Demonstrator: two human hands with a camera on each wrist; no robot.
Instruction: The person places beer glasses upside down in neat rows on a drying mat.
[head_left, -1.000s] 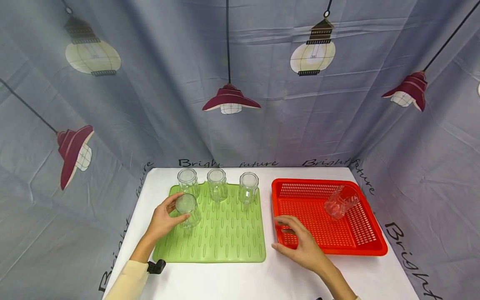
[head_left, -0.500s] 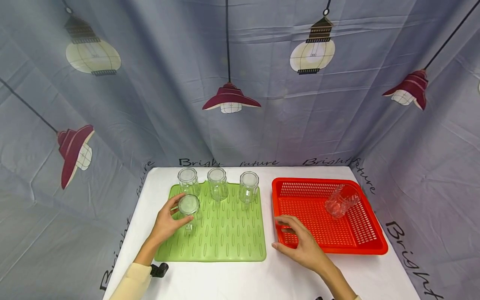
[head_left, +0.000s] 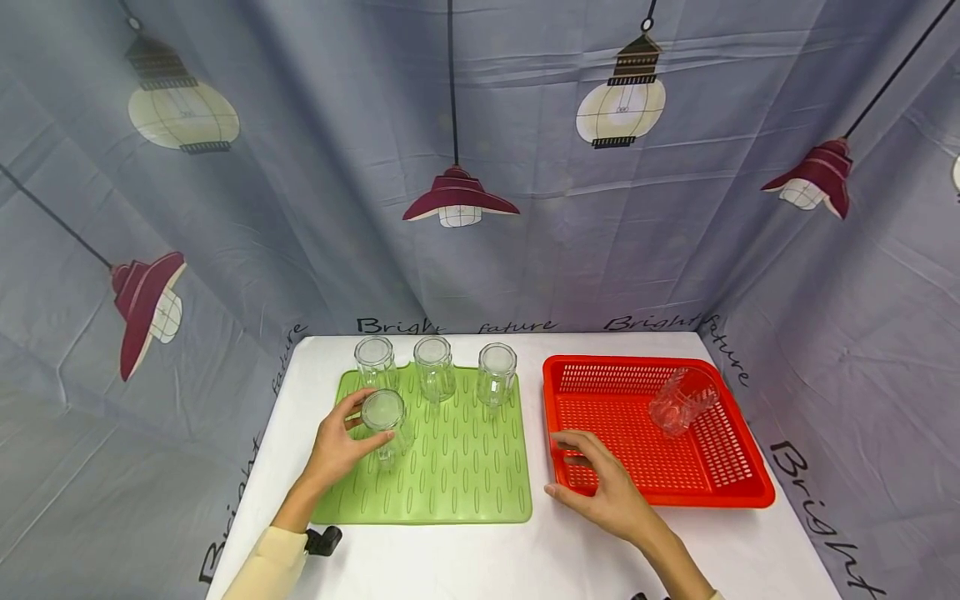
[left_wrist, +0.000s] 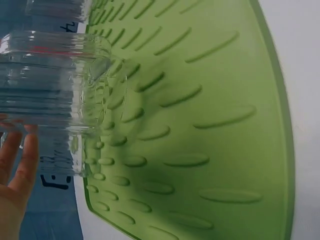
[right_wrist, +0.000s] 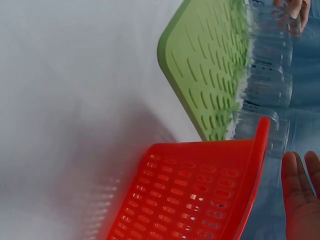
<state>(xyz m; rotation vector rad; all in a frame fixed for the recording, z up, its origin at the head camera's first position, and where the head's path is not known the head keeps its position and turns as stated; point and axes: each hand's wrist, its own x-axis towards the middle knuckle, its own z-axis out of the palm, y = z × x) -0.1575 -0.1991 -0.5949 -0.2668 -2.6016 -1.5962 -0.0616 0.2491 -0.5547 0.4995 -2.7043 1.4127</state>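
My left hand [head_left: 336, 446] holds a clear drinking glass [head_left: 385, 412] between thumb and fingers, at the left part of the green draining mat [head_left: 457, 475]. In the left wrist view that glass [left_wrist: 50, 80] has its lower end close over the mat's ridges, with fingertips at its side. Behind it three similar glasses stand in a row along the mat's back edge: a left one [head_left: 375, 358], a middle one [head_left: 435, 371] and a right one [head_left: 497, 379]. My right hand [head_left: 603, 492] hovers by the basket's near left corner, fingers loosely bent and holding nothing.
A red plastic basket [head_left: 637, 500] with slotted walls sits right of the mat. One clear glass [head_left: 678, 404] lies tilted in its right part. A white cloth [head_left: 465, 567] covers the table, and a grey-blue curtain [head_left: 495, 275] printed with lamps hangs around it.
My left hand has shifted slightly right over the mat, and the held glass has moved with it. The right hand has stayed in place.
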